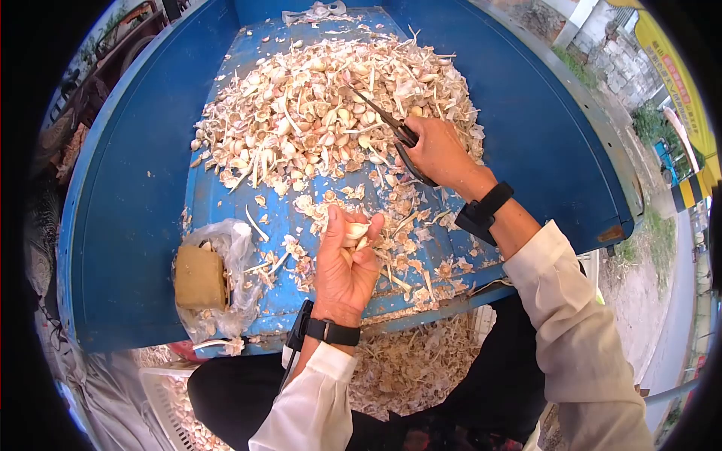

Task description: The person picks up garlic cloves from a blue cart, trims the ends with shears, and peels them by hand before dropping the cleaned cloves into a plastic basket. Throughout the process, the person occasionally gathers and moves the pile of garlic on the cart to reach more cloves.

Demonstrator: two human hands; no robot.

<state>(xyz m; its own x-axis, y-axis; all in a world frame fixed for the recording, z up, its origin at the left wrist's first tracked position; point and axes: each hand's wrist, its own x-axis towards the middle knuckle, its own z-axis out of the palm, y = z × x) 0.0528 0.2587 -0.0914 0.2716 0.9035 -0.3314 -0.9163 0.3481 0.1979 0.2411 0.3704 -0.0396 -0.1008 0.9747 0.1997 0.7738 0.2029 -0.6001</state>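
My left hand (342,276) is palm up with its fingers curled around a few pale garlic cloves (356,231). In my right hand (445,155) is a pair of dark scissors (403,134), gripped by the handles. The blades point up and left, over the near right part of a large garlic pile (331,105). Cloves, papery skins and dry stems are mixed in this pile. Between my left hand and the pile lie loose skins (304,203). Whether the scissor blades are parted is too small to tell.
The garlic lies in a blue metal truck bed (139,195) with raised side walls. A tan block (201,278) sits on a clear plastic bag (235,244) at the left. Below are a white basket of cloves (184,410) and a heap of skins (414,361).
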